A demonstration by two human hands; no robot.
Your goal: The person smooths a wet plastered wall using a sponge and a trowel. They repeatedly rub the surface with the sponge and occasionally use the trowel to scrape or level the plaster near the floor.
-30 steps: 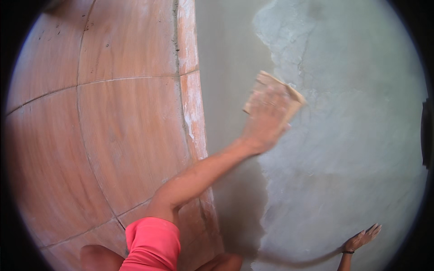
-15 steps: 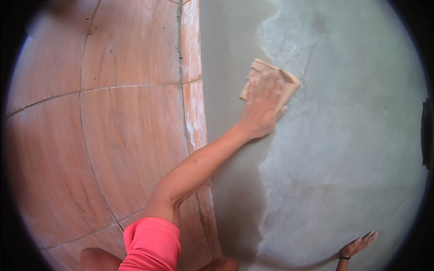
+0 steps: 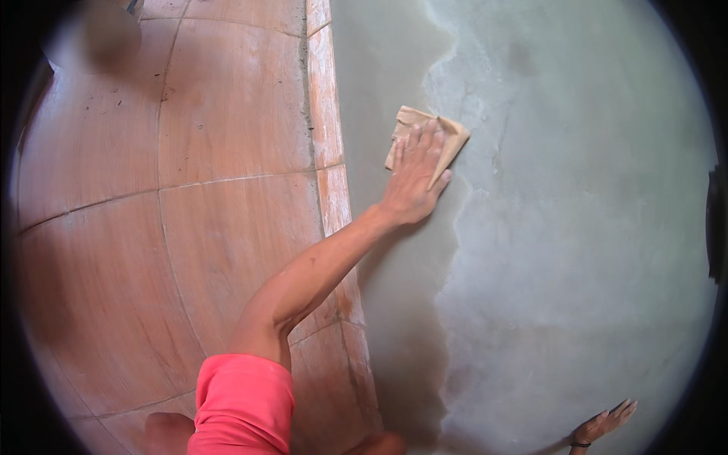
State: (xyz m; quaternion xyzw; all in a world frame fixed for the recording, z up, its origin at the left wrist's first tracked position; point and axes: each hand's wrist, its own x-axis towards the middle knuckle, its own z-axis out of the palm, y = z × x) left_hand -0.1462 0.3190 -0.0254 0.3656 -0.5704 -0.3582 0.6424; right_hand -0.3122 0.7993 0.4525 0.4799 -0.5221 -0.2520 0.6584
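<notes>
My left hand point(image 3: 413, 178) lies over a folded tan sheet point(image 3: 453, 136), paper or cloth, and holds it pressed against the grey plastered surface point(image 3: 576, 227). The fingers point up and away over the sheet, and the thumb sticks out on the right. Under the sheet the plaster is darker and looks damp; a wavy pale edge runs just to its right. At the lower right my right hand point(image 3: 607, 422) has its fingers stretched out and holds nothing. A dark band point(image 3: 581, 445) circles that wrist. Whether this hand touches the plaster I cannot tell.
Reddish-brown tiles point(image 3: 235, 250) with pale joints cover the left side. A narrow tile strip point(image 3: 334, 199) with whitish smears borders the plaster. A blurred rounded thing point(image 3: 110, 38) shows at the upper left. My knees point(image 3: 168, 432) show at the lower edge.
My left hand has slid with the tan sheet to the left across the plaster. The view has shifted slightly; my right hand sits a little lower in it, fingers still stretched.
</notes>
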